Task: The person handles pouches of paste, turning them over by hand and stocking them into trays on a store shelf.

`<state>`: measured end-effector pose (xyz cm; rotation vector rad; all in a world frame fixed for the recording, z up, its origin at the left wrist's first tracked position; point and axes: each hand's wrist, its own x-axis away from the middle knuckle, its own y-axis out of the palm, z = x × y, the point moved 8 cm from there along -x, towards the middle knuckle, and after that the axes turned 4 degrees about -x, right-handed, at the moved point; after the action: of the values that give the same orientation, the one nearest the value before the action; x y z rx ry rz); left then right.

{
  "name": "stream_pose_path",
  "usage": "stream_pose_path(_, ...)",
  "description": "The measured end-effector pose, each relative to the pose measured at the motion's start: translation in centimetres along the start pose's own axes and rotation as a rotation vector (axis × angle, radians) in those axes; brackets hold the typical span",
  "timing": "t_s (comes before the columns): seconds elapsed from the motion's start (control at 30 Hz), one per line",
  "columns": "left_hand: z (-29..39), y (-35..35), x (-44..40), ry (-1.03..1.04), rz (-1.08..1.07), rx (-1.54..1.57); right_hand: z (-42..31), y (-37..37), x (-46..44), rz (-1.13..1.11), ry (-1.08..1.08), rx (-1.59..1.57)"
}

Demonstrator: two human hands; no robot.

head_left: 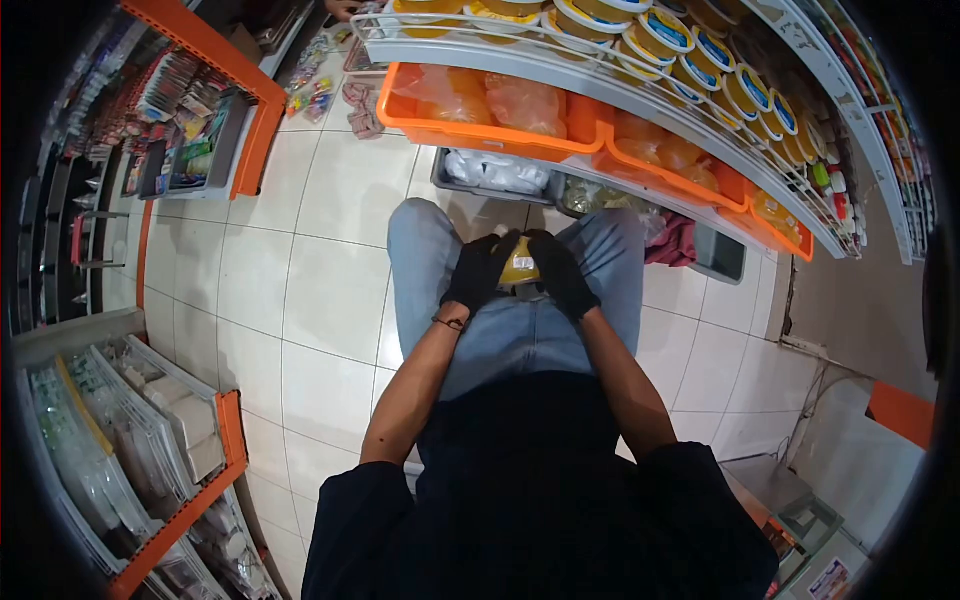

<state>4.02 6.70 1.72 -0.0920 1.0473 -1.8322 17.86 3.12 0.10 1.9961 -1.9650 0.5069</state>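
Observation:
Between my knees I hold a small clear plastic bag with yellow contents (pixel 519 266) and a white label on its front. My left hand (pixel 478 273), in a black glove, is closed on its left side near the top. My right hand (pixel 563 274), gloved in black too, grips the bag from the other side. Both sets of fingers meet near the bag's upper end, which they partly cover. What the yellow contents are, I cannot make out.
Ahead, orange bins (pixel 490 133) hold bags with orange-yellow contents, under a wire-fronted shelf of lidded tubs (pixel 655 38). Grey bins (pixel 490 192) stand on the tiled floor below. Orange-edged shelving (pixel 232 440) is at left. Part of another person's hand (pixel 343 9) shows at the top.

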Motion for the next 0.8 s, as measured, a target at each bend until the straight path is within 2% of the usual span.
stream_pose_path(0.03, 0.4, -0.3, -0.3, -0.071, -0.017, 0.110, 0.4, -0.5, -0.6, 0.034, -0.241, 0.062)
stream_pose_path(0.1, 1.3, -0.7, -1.1, -0.209, -0.045, 0.332, 2.7, -2.1, -2.6, 0.065, -0.350, 0.109)
stream_pose_path(0.17, 0.5, -0.2, -0.8, -0.363, -0.089, 0.317, 2.3, -1.4, -2.5, 0.062, -0.310, 0.025)
stream_pose_path(0.2, -0.2, -0.3, -0.7, -0.438, -0.110, 0.303, 2.6, -1.2, -2.3, 0.048, -0.219, -0.073)
stream_pose_path(0.23, -0.6, -0.5, -0.9, -0.391, -0.076, 0.266, 1.9, -0.9, -1.5, 0.040, -0.124, -0.166)
stream_pose_path(0.33, -1.2, 0.7, -0.4, -0.241, -0.033, 0.147, -2.0, 0.1, 0.6, 0.011, -0.148, 0.090)
stream_pose_path(0.4, -2.4, 0.6, 0.2, -0.393, 0.142, 0.455, -0.6, -0.5, 0.2, 0.025, -0.101, 0.032)
stream_pose_path(0.43, -2.7, 1.1, 0.4, -0.405, 0.095, 0.405, 0.3, -0.7, -0.1, 0.020, -0.084, 0.001)
stream_pose_path(0.5, -3.5, 1.2, 0.7, -0.423, 0.009, 0.285, 2.0, -1.3, -1.0, 0.032, -0.185, -0.063)
stream_pose_path(0.6, -0.5, 0.2, -0.9, -0.371, -0.098, 0.192, 2.8, -1.5, -1.9, 0.009, -0.229, -0.133)
stream_pose_path(0.73, 1.4, -1.3, -1.9, -0.363, -0.052, 0.293, 2.2, -1.5, -0.9, -0.008, -0.060, -0.295)
stream_pose_path(0.8, -0.2, -0.3, -1.1, -0.351, -0.019, 0.292, -0.5, -1.2, 0.0, 0.013, -0.167, -0.132)
